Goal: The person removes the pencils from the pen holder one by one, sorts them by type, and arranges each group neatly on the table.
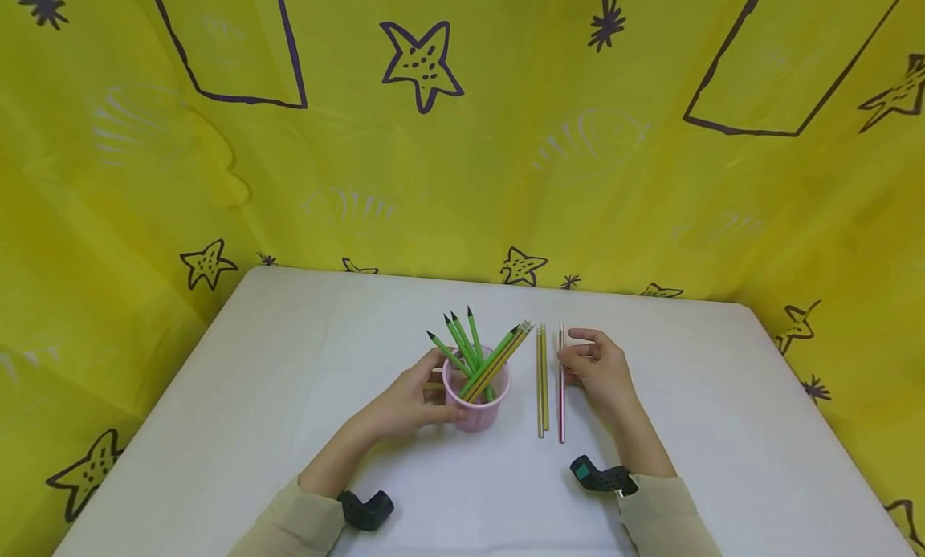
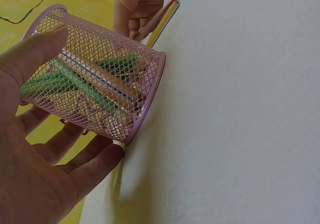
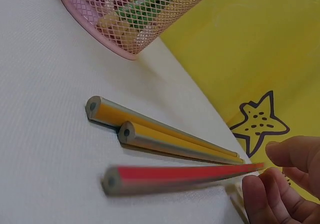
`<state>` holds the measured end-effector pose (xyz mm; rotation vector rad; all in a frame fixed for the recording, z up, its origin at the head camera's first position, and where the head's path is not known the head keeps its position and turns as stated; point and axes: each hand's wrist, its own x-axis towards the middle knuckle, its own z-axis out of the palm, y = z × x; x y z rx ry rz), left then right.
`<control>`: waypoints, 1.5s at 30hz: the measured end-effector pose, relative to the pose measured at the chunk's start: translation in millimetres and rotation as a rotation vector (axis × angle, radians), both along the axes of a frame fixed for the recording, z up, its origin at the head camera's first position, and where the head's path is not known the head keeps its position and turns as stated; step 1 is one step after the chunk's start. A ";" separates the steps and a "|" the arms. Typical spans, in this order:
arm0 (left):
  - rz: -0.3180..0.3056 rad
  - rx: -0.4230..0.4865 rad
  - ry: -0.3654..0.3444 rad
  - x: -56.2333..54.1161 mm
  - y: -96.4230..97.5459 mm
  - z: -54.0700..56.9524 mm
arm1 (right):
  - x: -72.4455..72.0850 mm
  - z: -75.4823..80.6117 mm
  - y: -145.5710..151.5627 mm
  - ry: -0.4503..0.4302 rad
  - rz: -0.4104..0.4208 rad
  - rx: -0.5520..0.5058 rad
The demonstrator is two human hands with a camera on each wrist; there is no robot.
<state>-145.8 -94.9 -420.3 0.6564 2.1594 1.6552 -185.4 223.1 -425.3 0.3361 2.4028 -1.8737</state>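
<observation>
A pink mesh pencil cup (image 1: 473, 414) stands on the table, slightly tilted in the head view. It contains several green pencils (image 1: 462, 340) and yellow pencils (image 1: 502, 360). My left hand (image 1: 412, 396) grips the cup's left side, thumb in front and fingers behind. To the right of the cup, two yellow pencils (image 1: 542, 380) lie side by side. My right hand (image 1: 600, 372) has its thumb and fingers at a red pencil (image 3: 165, 174) beside them, pinching it near its far end. That pencil's near end is blurred in the right wrist view.
The white table (image 1: 275, 380) reaches back to a yellow curtain (image 1: 477, 180) printed with starfish. Black wrist devices sit at the left cuff (image 1: 366, 510) and the right cuff (image 1: 603, 477).
</observation>
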 end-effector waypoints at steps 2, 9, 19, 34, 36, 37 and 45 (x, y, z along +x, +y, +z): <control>0.003 -0.001 0.001 0.1 0.2 0.3 | 0.2 0.4 -0.1 -0.006 0.001 -0.011; 0.007 -0.015 0.002 -0.1 -0.1 1.1 | -0.6 1.6 -0.3 -0.026 0.001 0.003; 0.003 -0.019 0.002 -1.6 -0.4 1.2 | 0.5 6.8 -1.7 -0.011 0.007 0.018; -0.004 -0.008 -0.003 1.8 1.0 2.1 | 17.1 33.1 -21.4 0.149 0.189 -0.089; -0.005 -0.005 -0.002 2.0 0.6 1.8 | 20.3 36.6 -25.3 0.168 0.228 -0.098; -0.005 -0.003 -0.001 2.1 0.4 1.7 | 21.6 38.1 -27.1 0.177 0.246 -0.100; -0.004 -0.001 0.015 1.4 0.6 1.2 | 27.2 44.0 -37.2 0.225 0.357 -0.112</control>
